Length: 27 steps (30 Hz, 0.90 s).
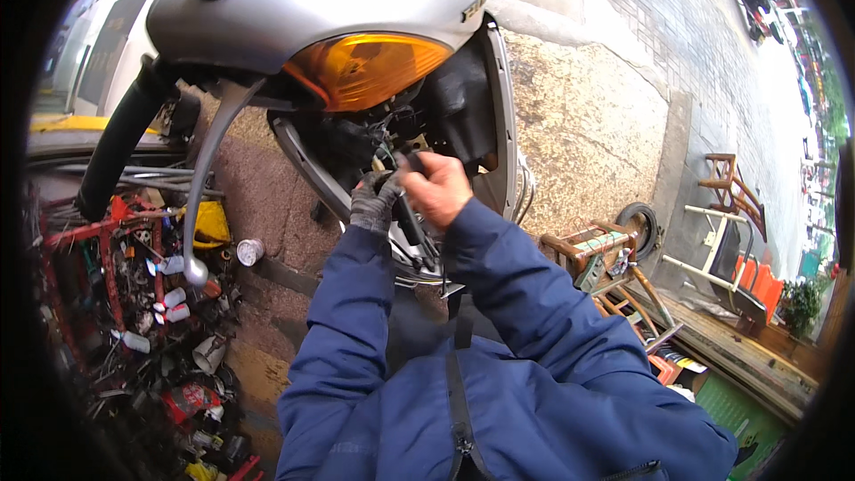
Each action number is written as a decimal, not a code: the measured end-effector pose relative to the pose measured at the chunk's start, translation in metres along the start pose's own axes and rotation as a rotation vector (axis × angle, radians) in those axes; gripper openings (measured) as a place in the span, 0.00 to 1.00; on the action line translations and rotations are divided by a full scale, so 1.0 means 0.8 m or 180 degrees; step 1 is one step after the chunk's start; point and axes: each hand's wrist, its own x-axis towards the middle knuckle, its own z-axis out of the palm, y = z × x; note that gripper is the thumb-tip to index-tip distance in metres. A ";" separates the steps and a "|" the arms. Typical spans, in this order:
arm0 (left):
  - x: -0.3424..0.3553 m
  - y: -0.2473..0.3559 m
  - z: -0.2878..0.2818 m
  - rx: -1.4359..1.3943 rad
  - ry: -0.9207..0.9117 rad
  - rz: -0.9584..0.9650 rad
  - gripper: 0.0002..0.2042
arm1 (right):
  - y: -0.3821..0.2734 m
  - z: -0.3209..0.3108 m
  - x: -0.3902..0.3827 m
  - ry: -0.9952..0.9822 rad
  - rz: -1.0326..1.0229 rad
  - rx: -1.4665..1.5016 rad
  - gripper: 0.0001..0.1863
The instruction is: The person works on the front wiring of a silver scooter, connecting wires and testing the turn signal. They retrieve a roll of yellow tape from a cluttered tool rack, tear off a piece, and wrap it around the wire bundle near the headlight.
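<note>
You stood over a silver motor scooter (240, 22) whose front filled the upper middle of the frame, its amber turn signal (374, 69) just above an opened, dark front cavity (459, 111). At the frame's centre, your two hands met by the thin wires (385, 138) inside that opening. Your left hand (374, 199), in a dark grey glove, had its fingers curled inward; you cannot tell what they gripped. Your bare right hand (436, 191), just beside it, had thumb and fingers pinching a small dark piece (412, 163), too blurred to name. A curved brake lever (207, 156) hung at centre left, above a cluttered red metal rack (107, 245); a black tyre (654, 230) stood at centre right.
</note>
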 end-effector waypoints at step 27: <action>-0.022 0.022 0.002 -0.2455 -0.0723 -0.1222 0.15 | 0.043 -0.037 -0.025 0.0211 -0.0362 -0.0622 0.08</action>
